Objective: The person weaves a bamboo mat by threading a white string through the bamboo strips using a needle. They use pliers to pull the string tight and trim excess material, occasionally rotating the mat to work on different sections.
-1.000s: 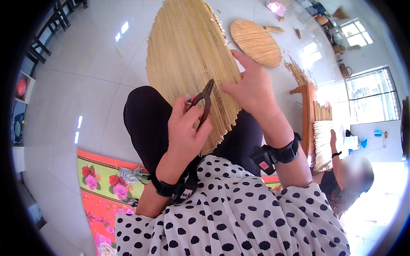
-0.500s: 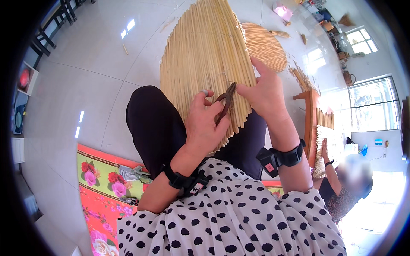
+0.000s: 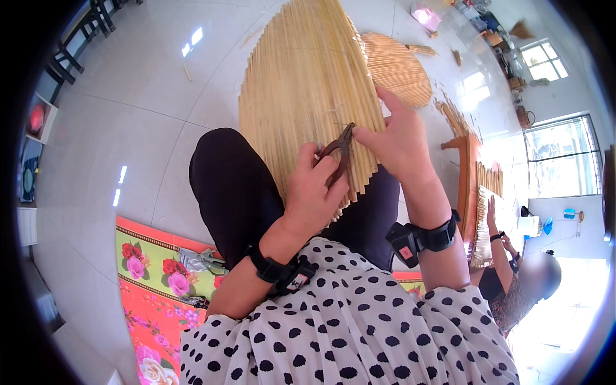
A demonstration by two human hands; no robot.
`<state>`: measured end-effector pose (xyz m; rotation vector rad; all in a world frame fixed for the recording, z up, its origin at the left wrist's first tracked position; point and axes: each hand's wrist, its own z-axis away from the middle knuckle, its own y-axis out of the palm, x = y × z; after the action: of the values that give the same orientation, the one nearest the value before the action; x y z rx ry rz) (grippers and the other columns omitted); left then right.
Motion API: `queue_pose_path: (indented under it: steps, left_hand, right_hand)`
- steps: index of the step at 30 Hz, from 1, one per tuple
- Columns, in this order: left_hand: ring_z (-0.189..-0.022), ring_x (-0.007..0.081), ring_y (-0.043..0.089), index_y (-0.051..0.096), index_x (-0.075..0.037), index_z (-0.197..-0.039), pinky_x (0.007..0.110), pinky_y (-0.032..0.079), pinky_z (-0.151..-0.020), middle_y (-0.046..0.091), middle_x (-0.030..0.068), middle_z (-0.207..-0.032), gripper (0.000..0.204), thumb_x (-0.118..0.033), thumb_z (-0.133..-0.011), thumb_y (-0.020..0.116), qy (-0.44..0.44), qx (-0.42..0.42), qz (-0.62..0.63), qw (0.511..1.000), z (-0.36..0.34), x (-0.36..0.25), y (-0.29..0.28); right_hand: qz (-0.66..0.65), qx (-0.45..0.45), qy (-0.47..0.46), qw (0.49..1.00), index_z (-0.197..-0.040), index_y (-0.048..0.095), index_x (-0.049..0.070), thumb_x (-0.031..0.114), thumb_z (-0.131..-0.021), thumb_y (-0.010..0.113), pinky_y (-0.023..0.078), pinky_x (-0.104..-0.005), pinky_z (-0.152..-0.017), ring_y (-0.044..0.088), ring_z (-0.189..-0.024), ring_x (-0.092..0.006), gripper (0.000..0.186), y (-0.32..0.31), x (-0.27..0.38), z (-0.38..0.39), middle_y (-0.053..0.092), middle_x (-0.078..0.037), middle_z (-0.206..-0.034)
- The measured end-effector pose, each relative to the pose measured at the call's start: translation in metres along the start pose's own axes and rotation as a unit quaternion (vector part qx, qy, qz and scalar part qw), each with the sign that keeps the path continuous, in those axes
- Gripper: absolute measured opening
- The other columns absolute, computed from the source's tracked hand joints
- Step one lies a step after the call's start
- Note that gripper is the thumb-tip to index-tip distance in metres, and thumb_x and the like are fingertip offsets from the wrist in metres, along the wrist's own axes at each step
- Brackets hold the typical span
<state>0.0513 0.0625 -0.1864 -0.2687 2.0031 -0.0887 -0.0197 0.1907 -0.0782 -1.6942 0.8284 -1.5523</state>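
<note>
An oval mat of straight pale reed stalks (image 3: 295, 77) stands over my dark-trousered legs, its lower right edge jagged. My left hand (image 3: 314, 192) is closed around the dark handles of pliers (image 3: 340, 154), whose jaws sit on the mat near a thin wire or thread (image 3: 341, 124). My right hand (image 3: 401, 135) grips the mat's right edge, its thumb beside the plier tips and its fingers partly hidden behind the edge.
A second round mat (image 3: 404, 70) lies on the tiled floor beyond, near reed scraps (image 3: 449, 112). A flowered cloth (image 3: 147, 263) with metal tools is at lower left. A person (image 3: 513, 289) works at right beside a wooden bench (image 3: 468, 167). Black stools (image 3: 70, 61) stand upper left.
The mat and both hands have shifted rightward from a second ago, the pliers' tips now against the thin wire. The co-worker's second hand has come into view.
</note>
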Motion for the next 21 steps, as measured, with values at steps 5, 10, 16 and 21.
queue_pose_path:
  steps: [5, 10, 16, 21]
  left_hand:
    - [-0.063, 0.0176, 0.047, 0.054, 0.001, -0.078, 0.03, 0.04, -0.057, 0.05, 0.0136, -0.092, 0.013, 0.001, -0.073, 0.066, -0.022, -0.018, 0.008, 1.0, 0.005, -0.01, -0.02]
    - [-0.065, 0.0201, 0.051, 0.056, 0.003, -0.079, 0.029, 0.043, -0.056, 0.049, 0.0129, -0.094, 0.012, 0.0, -0.075, 0.066, -0.034, -0.102, -0.015, 0.994, -0.001, -0.027, -0.072]
    - [-0.075, 0.0184, 0.054, 0.054, 0.001, -0.076, 0.028, 0.042, -0.06, 0.052, 0.0162, -0.112, 0.013, -0.003, -0.076, 0.066, -0.107, 0.133, -0.041, 0.985, 0.002, -0.024, -0.088]
    - [-0.089, 0.017, 0.056, 0.055, 0.002, -0.075, 0.027, 0.044, -0.068, 0.051, 0.0175, -0.121, 0.011, 0.0, -0.075, 0.065, -0.211, 0.23, 0.02, 0.95, 0.014, -0.023, -0.145]
  right_hand:
    - [0.006, 0.027, 0.008, 1.0, -0.135, 0.049, 0.0, 0.011, -0.067, 0.073, 0.052, -0.0283, -0.066, 0.069, -0.072, -0.0151, 0.072, -0.002, 0.015, 0.002, 0.071, -0.015, -0.08]
    - [0.043, -0.018, 0.016, 0.999, -0.132, 0.053, 0.001, 0.012, -0.067, 0.074, 0.051, -0.03, -0.064, 0.067, -0.068, -0.0156, 0.069, -0.004, -0.012, -0.006, 0.07, -0.014, -0.078]
    - [0.016, -0.035, -0.035, 0.999, -0.125, 0.058, 0.0, 0.012, -0.069, 0.073, 0.053, -0.0304, -0.07, 0.067, -0.075, -0.0173, 0.059, 0.001, -0.025, -0.018, 0.071, -0.012, -0.086]
    - [-0.007, -0.026, 0.0, 1.0, -0.123, 0.059, 0.0, 0.015, -0.07, 0.073, 0.053, -0.0308, -0.074, 0.068, -0.08, -0.0175, 0.057, -0.002, -0.033, -0.021, 0.071, -0.013, -0.092]
